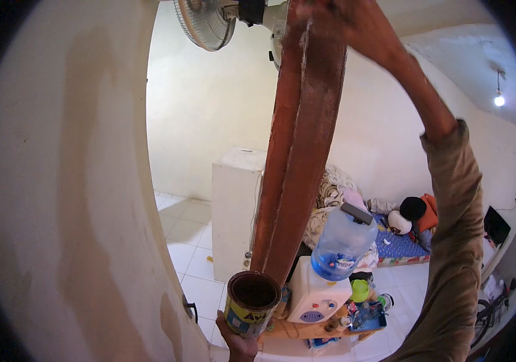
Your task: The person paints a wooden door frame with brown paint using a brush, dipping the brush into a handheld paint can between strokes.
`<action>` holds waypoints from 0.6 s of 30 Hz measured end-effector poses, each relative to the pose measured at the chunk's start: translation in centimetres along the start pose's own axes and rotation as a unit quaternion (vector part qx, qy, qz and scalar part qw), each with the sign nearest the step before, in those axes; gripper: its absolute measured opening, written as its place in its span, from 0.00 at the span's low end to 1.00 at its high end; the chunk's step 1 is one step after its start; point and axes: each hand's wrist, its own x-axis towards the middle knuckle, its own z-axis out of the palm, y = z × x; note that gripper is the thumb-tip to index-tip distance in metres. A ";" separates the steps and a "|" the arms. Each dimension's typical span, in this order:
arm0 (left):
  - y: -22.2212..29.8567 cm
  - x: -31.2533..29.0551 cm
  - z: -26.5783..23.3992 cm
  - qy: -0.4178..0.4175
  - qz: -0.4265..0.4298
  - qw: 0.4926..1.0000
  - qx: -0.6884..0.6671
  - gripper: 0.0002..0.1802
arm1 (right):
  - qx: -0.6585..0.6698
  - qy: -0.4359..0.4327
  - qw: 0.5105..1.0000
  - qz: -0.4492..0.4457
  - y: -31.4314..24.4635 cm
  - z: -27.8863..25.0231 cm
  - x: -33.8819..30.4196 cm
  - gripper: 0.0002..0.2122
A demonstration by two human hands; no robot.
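My left hand is closed around the side of a paint can near the lower edge. The can is open at the top, with a yellow and blue label and dark brown inside. Behind it rises a long reddish-brown door-frame-like beam, with a pale line running along its length. At the top edge my right hand is raised against the upper end of this beam. Motion blurs its fingers and the picture edge cuts it off, so I cannot make out what it holds. The beam's upper part looks darker than its lower part.
A plain wall fills the left. Beyond the beam are a wall fan, a white cabinet, and a water dispenser carrying a blue bottle. Bedding and a patterned mattress lie farther back. A bulb hangs at right.
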 end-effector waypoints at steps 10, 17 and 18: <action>1.2 -1.6 2.8 -0.026 -0.023 0.999 -0.002 0.34 | -0.214 0.028 0.961 -0.176 0.4 -0.4 3.5 0.05; 1.2 -1.5 3.1 -0.033 -0.044 0.998 0.037 0.37 | 0.001 -0.219 0.975 -0.037 -4.6 -3.8 2.6 0.08; 1.2 -1.6 3.3 0.000 -0.030 0.996 0.086 0.41 | -0.007 -0.258 0.966 -0.008 -4.7 -4.1 3.2 0.09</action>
